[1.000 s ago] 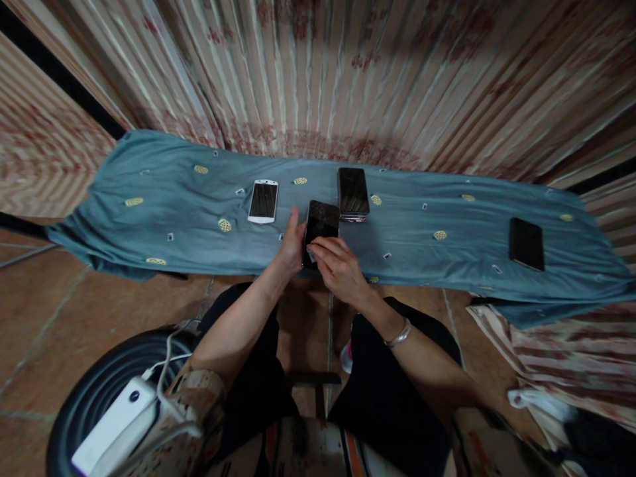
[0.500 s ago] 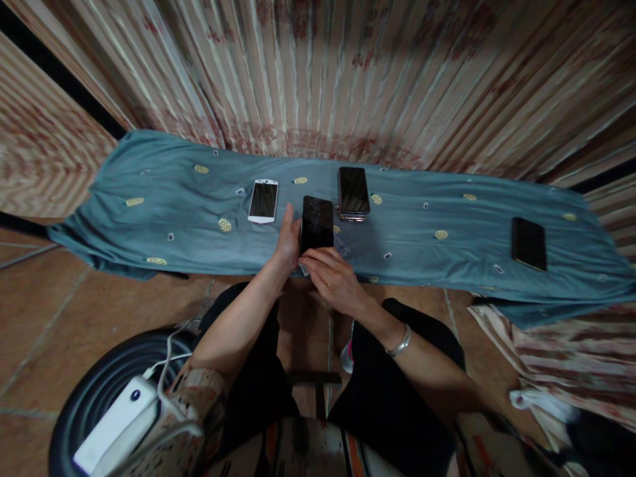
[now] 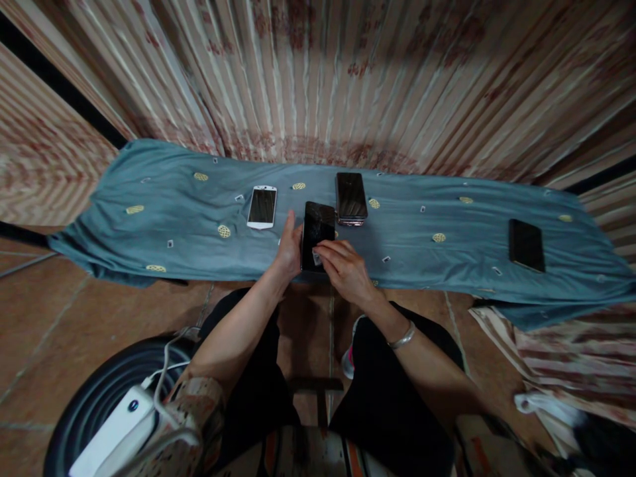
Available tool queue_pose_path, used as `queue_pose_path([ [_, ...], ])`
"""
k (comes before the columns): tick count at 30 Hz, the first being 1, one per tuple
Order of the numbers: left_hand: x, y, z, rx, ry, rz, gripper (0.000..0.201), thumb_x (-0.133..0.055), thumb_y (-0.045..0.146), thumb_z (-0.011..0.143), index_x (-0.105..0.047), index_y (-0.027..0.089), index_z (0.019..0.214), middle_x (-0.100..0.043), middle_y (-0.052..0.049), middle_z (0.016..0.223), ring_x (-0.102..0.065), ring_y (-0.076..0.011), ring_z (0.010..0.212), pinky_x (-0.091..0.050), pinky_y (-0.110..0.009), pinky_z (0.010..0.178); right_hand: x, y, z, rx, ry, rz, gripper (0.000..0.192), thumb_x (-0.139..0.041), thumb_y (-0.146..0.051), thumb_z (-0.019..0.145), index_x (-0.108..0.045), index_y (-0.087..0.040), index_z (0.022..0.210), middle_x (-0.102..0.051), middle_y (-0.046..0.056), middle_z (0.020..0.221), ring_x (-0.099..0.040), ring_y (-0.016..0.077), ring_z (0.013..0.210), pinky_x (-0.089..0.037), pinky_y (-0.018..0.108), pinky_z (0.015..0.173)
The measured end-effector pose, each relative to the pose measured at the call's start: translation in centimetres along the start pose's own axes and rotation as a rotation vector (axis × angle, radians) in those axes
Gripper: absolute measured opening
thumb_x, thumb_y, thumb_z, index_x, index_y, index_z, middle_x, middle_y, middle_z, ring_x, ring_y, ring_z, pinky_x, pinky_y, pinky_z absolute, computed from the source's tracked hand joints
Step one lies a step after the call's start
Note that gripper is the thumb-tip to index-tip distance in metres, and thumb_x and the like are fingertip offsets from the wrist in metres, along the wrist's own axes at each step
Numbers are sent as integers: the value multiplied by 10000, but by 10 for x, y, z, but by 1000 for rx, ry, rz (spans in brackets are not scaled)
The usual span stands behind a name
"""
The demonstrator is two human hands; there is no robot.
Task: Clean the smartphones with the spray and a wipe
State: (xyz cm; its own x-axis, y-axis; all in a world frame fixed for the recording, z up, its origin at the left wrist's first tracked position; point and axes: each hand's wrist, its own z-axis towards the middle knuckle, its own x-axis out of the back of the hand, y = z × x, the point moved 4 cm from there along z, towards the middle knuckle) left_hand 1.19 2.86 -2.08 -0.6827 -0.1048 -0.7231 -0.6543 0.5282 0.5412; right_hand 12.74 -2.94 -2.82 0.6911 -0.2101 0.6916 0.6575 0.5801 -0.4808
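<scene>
My left hand [image 3: 288, 250] holds a black smartphone [image 3: 318, 222] by its left edge, with the thumb pointing up beside it. The phone's dark screen faces up and looks cracked near the top. My right hand [image 3: 345, 270] pinches a small pale flat piece [image 3: 317, 258] against the lower part of that screen; its kind is too small to tell. Left of the held phone, a white smartphone [image 3: 262, 207] lies face up on the blue cloth [image 3: 199, 228]. Just behind and to the right is a stack of phones [image 3: 351, 197], a black one on top.
A dark phone-like slab [image 3: 527, 245] lies far right on the cloth. Pleated curtains [image 3: 318, 86] hang behind the table. At lower left, a white power bank [image 3: 116, 430] with a cable rests on a round black stool [image 3: 64, 411].
My right hand has moved from the phone's lower left corner up and right onto its screen, carrying the pale piece. The left hand keeps its hold on the phone.
</scene>
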Motion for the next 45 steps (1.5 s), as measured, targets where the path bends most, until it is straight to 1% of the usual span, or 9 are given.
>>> queue_pose_path([
  [4, 2, -4, -1, 34, 14, 3, 671, -244, 591, 1072, -747, 162, 1192, -792, -100, 915, -762, -283, 902, -598, -388, 828, 2, 10, 5, -26, 33, -45, 331, -460, -242, 1078, -761, -223, 1214, -761, 101, 1246, -683, 252, 1153, -573, 463, 1050],
  [10, 5, -13, 0, 81, -26, 48, 658, -367, 666, 1025, -750, 148, 1163, -780, -88, 839, -752, -267, 822, -597, -362, 761, 5, 22, 11, -53, 67, -64, 356, -435, -275, 1089, -762, -225, 1222, -756, 109, 1252, -679, 263, 1136, -573, 479, 1054],
  [12, 4, -14, -1, 101, -27, 77, 677, -342, 664, 1029, -747, 136, 1153, -773, -90, 804, -746, -265, 803, -595, -360, 738, 5, 23, 12, -65, 58, -58, 361, -433, -276, 1089, -761, -226, 1232, -752, 112, 1262, -672, 269, 1148, -567, 490, 1062],
  [21, -2, -10, -6, 82, 45, 97, 660, -271, 565, 1076, -756, 118, 1039, -727, -68, 717, -726, -217, 738, -573, -305, 674, -8, -4, 8, 42, 12, -29, 372, -427, -198, 1077, -754, -192, 1254, -748, 133, 1262, -648, 258, 1165, -578, 448, 1049],
  [23, -1, -11, -5, 76, 71, 88, 651, -258, 531, 1090, -754, 117, 1007, -712, -55, 705, -718, -190, 722, -566, -278, 680, -9, -6, 9, 48, 16, -40, 370, -423, -193, 1077, -758, -184, 1235, -751, 133, 1251, -649, 254, 1154, -577, 435, 1046],
  [26, 0, -16, -4, 83, 81, 78, 612, -343, 566, 1073, -755, 122, 985, -706, -40, 707, -710, -173, 705, -567, -267, 698, -7, -1, 11, 17, 17, -56, 356, -434, -197, 1076, -758, -188, 1223, -749, 127, 1246, -648, 251, 1141, -570, 426, 1051],
  [30, 1, -25, -3, 121, 32, 76, 562, -464, 605, 1028, -763, 131, 1068, -748, -51, 776, -738, -207, 786, -591, -315, 777, -2, 12, 17, -41, 25, -74, 346, -449, -205, 1074, -760, -213, 1224, -741, 116, 1270, -641, 255, 1174, -553, 426, 1074],
  [37, -1, -34, -6, 136, -44, 70, 555, -508, 565, 1025, -729, 134, 1297, -807, -108, 990, -765, -280, 974, -575, -383, 917, 5, 35, 30, -128, 61, -98, 331, -468, -250, 1073, -756, -219, 1235, -734, 130, 1291, -657, 288, 1202, -513, 509, 1127],
  [45, -4, -36, -9, 167, -75, 78, 579, -487, 595, 1021, -721, 154, 1316, -813, -110, 1020, -768, -293, 972, -575, -395, 921, 7, 46, 35, -85, 175, -102, 326, -456, -252, 1075, -757, -173, 1174, -753, 148, 1234, -674, 279, 1146, -533, 485, 1082],
])
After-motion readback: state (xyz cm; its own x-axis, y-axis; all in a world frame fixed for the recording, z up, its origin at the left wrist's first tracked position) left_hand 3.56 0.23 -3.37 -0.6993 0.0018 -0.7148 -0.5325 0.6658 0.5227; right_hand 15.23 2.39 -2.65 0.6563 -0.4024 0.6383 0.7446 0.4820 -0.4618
